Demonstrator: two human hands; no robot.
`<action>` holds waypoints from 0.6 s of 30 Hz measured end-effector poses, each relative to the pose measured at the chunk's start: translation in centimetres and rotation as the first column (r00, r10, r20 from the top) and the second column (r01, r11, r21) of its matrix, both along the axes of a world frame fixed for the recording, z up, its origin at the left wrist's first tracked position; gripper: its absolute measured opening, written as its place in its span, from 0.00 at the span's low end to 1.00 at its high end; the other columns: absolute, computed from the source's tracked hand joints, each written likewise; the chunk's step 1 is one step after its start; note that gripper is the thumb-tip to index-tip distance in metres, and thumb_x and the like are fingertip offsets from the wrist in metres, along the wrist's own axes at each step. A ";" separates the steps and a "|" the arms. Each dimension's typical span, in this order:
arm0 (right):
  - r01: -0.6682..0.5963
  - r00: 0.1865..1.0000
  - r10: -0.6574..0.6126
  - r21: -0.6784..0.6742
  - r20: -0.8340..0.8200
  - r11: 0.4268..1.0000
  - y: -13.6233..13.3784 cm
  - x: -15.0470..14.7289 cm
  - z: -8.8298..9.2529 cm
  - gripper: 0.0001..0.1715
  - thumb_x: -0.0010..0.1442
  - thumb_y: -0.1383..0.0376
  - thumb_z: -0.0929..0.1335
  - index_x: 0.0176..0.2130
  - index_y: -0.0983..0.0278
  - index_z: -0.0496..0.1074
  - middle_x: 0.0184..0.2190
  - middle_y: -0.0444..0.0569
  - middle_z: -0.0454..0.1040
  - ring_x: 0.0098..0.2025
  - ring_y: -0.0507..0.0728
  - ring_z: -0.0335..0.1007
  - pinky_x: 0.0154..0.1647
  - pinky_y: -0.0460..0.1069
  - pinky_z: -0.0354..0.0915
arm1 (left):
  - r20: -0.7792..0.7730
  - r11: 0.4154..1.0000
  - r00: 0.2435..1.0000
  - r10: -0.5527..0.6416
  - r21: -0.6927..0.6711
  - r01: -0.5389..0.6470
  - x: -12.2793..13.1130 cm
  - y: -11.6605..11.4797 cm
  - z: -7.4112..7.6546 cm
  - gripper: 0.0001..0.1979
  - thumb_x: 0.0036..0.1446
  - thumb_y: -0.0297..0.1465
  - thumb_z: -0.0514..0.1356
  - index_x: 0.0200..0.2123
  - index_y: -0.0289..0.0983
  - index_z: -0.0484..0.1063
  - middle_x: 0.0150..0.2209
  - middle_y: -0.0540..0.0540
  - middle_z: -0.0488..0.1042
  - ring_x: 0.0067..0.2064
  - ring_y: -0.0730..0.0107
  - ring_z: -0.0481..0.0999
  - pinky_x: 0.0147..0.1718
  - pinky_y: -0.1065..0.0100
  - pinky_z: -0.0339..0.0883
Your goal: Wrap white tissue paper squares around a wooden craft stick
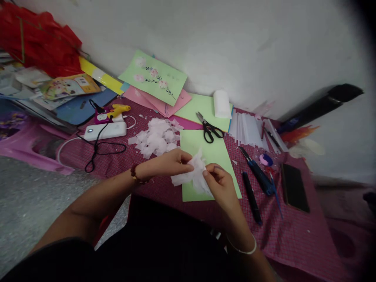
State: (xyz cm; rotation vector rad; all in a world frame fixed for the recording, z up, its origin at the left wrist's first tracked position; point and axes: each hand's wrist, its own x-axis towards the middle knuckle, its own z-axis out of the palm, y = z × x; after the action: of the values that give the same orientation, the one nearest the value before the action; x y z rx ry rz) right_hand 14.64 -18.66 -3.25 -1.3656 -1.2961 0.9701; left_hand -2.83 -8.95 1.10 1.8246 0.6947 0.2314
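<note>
- Dark lap fills the near edge, and both forearms reach out from it over the table.
- Red cloth [293,227] covers the table, so everything lies on one soft layer.
- Green sheet [217,152] lies flat straight ahead of the person, under the hands, like a clean working bed.
- Scrap pile [157,139] of pale tissue bits sits just left of the sheet, heaped apart from it.
- Tissue [192,176], white and crumpled, is held just above the sheet's near half, between the two hands.
- Left hand [169,162] pinches its left side with the fingertips; right hand [221,186] nips the right side between thumb and forefinger. Gripped from both sides, I'd judge, to keep the thin paper spread.
- Scissors [209,127] lie at the sheet's far edge, handles nearer the person, within easy reach.
- Pens [252,197] lie right of the sheet, clear of it.
</note>
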 end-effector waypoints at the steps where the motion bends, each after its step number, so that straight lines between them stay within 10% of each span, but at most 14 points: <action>1: 0.006 1.000 -0.006 -0.027 -0.028 1.000 0.0 0.3 -0.2 0.11 0.58 0.64 0.66 0.25 0.63 0.65 0.25 0.42 0.62 0.28 0.51 0.59 0.28 0.46 0.57 | 0.015 0.997 1.000 0.024 -0.073 -0.023 -0.3 -0.1 -0.3 0.12 0.53 0.32 0.55 0.20 0.35 0.59 0.19 0.55 0.55 0.20 0.81 0.54 0.19 0.75 0.46; 9: -0.133 0.990 0.133 -0.003 0.051 0.991 0.2 -0.3 0.7 0.07 0.58 0.62 0.67 0.37 0.62 0.68 0.35 0.46 0.68 0.35 0.53 0.66 0.37 0.48 0.64 | 0.056 0.985 0.998 0.040 -0.169 -0.030 -0.5 -1.5 -0.9 0.07 0.53 0.30 0.54 0.26 0.33 0.65 0.22 0.54 0.60 0.22 0.80 0.59 0.20 0.76 0.51; 18: 0.016 0.999 -0.015 -0.024 0.041 1.000 0.7 -0.7 -0.3 0.06 0.55 0.70 0.65 0.27 0.63 0.68 0.27 0.43 0.66 0.28 0.51 0.64 0.29 0.46 0.61 | 0.128 0.971 0.979 -0.158 -0.159 0.177 -2.6 -1.4 -1.1 0.08 0.52 0.30 0.55 0.24 0.34 0.61 0.24 0.53 0.59 0.26 0.78 0.58 0.24 0.74 0.52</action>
State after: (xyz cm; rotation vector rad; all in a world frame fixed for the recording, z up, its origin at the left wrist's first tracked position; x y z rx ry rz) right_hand 13.93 -17.95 -3.57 -1.4192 -1.3060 0.9544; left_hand -5.42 -10.35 0.03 1.6823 0.4621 0.1586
